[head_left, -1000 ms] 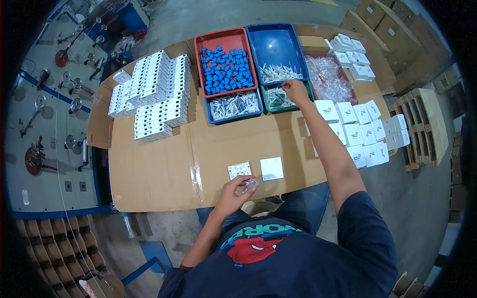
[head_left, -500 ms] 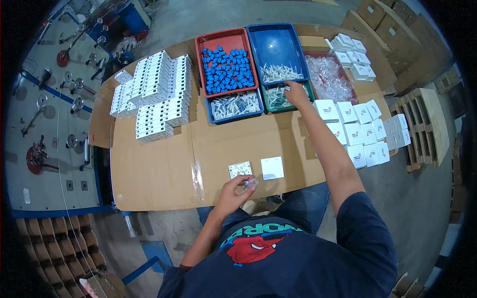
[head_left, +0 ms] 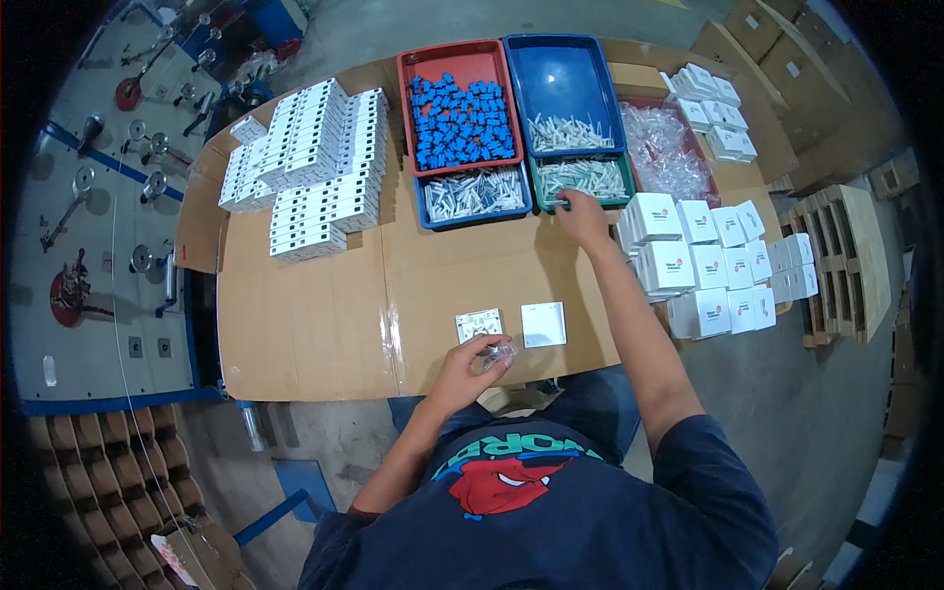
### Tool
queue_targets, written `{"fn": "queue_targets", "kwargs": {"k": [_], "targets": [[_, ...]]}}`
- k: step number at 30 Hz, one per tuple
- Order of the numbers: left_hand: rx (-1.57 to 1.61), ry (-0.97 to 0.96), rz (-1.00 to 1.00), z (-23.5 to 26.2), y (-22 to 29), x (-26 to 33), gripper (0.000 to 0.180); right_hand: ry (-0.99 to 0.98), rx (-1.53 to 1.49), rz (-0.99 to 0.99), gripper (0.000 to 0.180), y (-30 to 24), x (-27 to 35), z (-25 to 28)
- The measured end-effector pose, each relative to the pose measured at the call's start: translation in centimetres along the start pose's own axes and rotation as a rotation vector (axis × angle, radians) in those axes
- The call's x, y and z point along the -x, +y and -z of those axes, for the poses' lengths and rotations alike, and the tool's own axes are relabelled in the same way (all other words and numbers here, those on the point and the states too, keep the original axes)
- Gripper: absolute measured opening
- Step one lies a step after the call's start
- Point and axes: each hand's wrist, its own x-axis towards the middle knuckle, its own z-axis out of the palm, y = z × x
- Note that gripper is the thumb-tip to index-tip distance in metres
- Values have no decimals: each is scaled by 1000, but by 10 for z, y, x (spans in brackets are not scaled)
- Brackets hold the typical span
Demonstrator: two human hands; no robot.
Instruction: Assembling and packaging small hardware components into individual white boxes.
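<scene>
Reaching into the green tray, the right hand has unreadable fingers; left hand fingers pinch a clear bag.

Bare brown cardboard tabletop lies open in front of the red plastic tray of blue parts. Left of that tray, stacked white boxes block passage. Right of it, two blue trays, a green tray and white cartons close the side.
</scene>
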Motion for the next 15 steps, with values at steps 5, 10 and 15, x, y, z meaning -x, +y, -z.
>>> {"fn": "queue_targets", "kwargs": {"k": [5,10,15], "targets": [[-29,-4,-13,-3,-1,1,33,-93,51,31,26,-12,21,3],[-12,-28,-7,-8,1,3,33,-26,49,170,22,6,38,-8],[-5,-49,26,-10,2,5,34,17,23,208,19,12,46,-11]]}}
